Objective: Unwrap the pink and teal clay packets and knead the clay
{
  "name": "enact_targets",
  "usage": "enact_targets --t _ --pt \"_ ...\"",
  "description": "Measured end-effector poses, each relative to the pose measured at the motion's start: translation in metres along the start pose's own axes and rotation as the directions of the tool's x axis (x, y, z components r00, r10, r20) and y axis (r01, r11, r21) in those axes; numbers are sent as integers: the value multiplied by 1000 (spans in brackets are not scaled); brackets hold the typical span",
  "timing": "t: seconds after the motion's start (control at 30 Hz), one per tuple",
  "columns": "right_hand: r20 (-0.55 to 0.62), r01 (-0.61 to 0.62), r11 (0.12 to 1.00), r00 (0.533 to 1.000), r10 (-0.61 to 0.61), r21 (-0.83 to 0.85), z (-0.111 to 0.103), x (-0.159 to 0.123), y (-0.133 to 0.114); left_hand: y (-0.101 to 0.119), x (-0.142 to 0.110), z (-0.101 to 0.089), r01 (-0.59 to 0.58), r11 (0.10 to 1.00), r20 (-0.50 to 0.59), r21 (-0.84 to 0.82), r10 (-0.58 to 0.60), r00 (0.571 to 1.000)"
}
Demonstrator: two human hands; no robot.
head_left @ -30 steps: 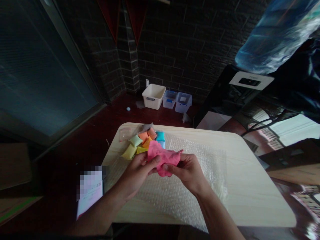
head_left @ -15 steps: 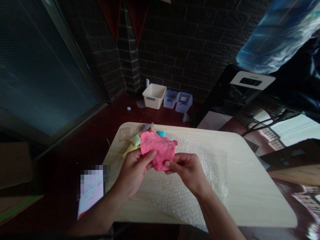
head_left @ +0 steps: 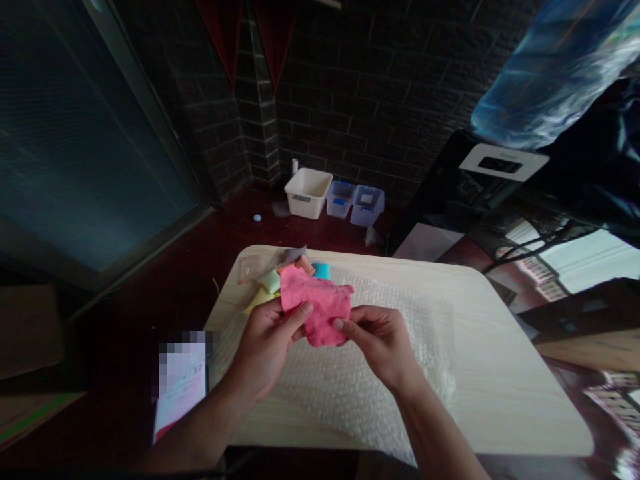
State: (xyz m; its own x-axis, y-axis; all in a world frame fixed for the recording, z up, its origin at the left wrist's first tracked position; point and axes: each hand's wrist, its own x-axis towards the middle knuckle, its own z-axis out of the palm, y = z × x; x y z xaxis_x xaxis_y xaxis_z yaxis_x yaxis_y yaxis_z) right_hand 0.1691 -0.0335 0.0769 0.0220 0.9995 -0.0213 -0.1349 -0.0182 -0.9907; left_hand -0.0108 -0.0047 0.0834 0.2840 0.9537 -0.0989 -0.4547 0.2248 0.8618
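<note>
One desk (head_left: 510,380) with rounded corners carries the items. A sheet of bubble wrap (head_left: 345,400) covers its middle and reaches the near edge. Wood surface shows between the wrap and the right edge, giving lateral room on that side; the packets limit movement toward the far-left corner. The left hand (head_left: 267,340) grips the left side of the pink sheet (head_left: 320,310), thumb on top; the right hand (head_left: 384,340) pinches its lower right part between thumb and fingers. The pink sheet is suspended above the wrap, left of the desk's centre. It appears light, soft and clay-like, liable to stretch or tear; support it at opposite margins with flat thumbs. Smaller packets, including a pale green packet (head_left: 271,282), a yellow packet (head_left: 256,299) and a turquoise packet (head_left: 322,271), lie near the far-left corner, partly hidden by the pink sheet.
</note>
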Motion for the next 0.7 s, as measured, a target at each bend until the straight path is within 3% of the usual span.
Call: enact_targets --t 0.2,0.37,0.57,0.7 --pt "68 34 997 997 -39 74 2 1 -2 0 -2 1 -25 999 14 37 24 1000" --pt "-24 76 997 997 -76 15 3 0 0 -1 -3 0 -22 997 32 72 20 999" --pt "-32 61 998 998 -62 -27 -1 -1 -2 0 -2 -2 -2 1000 -7 -16 1 1000" --pt "30 15 999 999 -16 44 -3 1 -5 -1 1 -8 22 992 40 122 -27 999"
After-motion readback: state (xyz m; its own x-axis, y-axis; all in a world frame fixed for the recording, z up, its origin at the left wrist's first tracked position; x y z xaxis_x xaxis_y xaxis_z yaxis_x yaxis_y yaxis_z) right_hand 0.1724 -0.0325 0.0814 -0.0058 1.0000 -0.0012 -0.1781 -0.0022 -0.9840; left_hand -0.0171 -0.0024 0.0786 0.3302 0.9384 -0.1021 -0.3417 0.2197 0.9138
